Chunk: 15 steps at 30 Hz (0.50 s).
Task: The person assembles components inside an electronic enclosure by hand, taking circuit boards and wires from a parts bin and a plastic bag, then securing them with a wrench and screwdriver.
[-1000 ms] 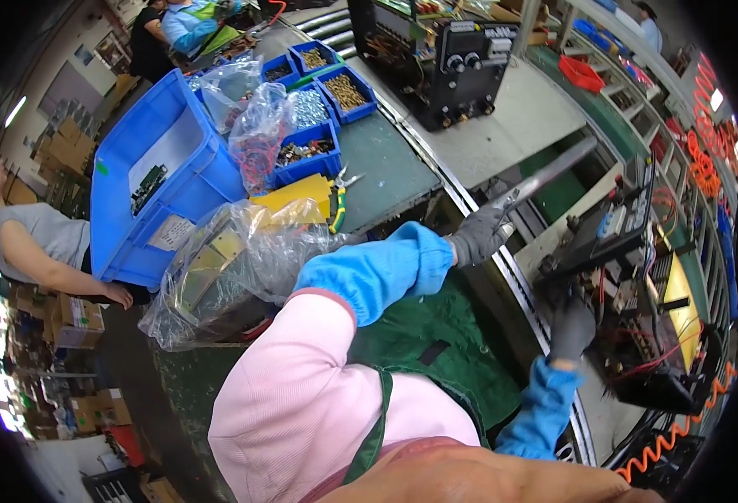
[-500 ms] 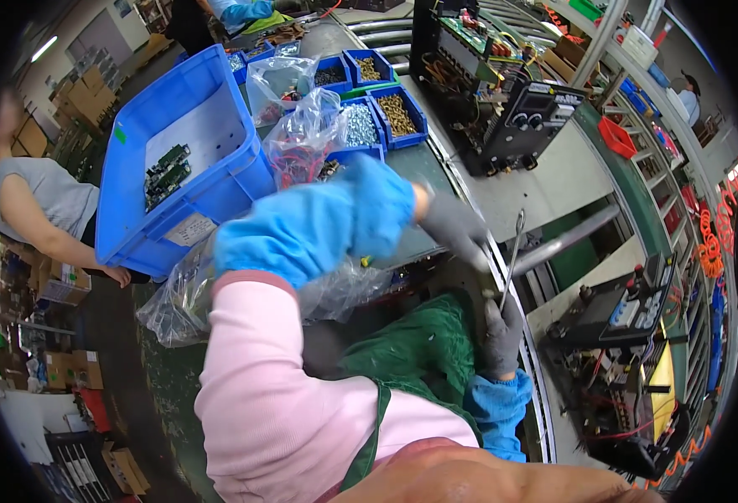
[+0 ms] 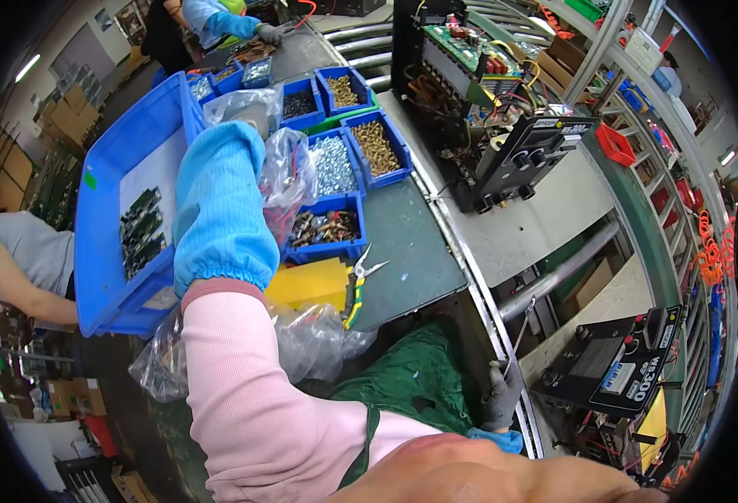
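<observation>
My left arm, in a pink sleeve and blue sleeve cover, reaches far forward. My left hand (image 3: 257, 116), in a grey glove, is at a clear plastic bag (image 3: 233, 102) among the blue bins; its fingers are hidden. Low at the right, my gloved right hand (image 3: 501, 401) is closed round a slim metal tool (image 3: 521, 334), which points up and away. Beside the left forearm lie yellow-handled pliers (image 3: 355, 293) and a yellow sheet (image 3: 309, 283). Another clear bag (image 3: 288, 174) with red parts rests against a bin of mixed screws (image 3: 325, 226).
A large blue tub (image 3: 101, 243) holding circuit boards (image 3: 141, 230) stands left, with a person beyond it. Small bins hold brass screws (image 3: 375, 148) and silver ones (image 3: 332, 165). Right, along the metal rail, stand an opened machine (image 3: 516, 163) and a black panelled unit (image 3: 616, 360).
My left hand has swung from near the right hand, away and left to the bags. My right hand has moved down a little, keeping the tool. Pliers and the yellow sheet are uncovered.
</observation>
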### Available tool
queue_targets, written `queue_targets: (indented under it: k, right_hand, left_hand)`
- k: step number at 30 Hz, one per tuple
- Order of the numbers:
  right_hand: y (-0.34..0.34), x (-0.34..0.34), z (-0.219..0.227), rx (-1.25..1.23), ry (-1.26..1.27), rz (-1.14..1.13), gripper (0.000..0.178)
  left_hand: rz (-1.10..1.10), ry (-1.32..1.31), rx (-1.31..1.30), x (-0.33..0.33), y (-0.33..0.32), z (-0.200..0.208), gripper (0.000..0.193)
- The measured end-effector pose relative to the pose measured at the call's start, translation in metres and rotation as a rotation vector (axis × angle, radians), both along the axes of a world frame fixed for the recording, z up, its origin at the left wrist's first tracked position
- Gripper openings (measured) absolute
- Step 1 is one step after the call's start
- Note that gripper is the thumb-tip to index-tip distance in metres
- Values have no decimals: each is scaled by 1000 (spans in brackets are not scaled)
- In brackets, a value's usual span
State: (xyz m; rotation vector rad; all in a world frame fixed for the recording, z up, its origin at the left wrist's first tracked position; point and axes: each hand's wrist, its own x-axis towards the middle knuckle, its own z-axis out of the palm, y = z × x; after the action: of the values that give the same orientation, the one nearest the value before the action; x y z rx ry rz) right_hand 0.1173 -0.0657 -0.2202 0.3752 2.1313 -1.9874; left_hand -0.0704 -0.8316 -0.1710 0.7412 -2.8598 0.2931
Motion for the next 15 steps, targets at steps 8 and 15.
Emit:
queue_targets:
  k: [8,15]
  right_hand:
    - [5,0,-10,-23,-3,-100,9]
    - [7,8,0,-126,63,-57,13]
  left_hand:
    - [96,3,159,-30,137,43,34]
    - [92,90,127,34,155,145,32]
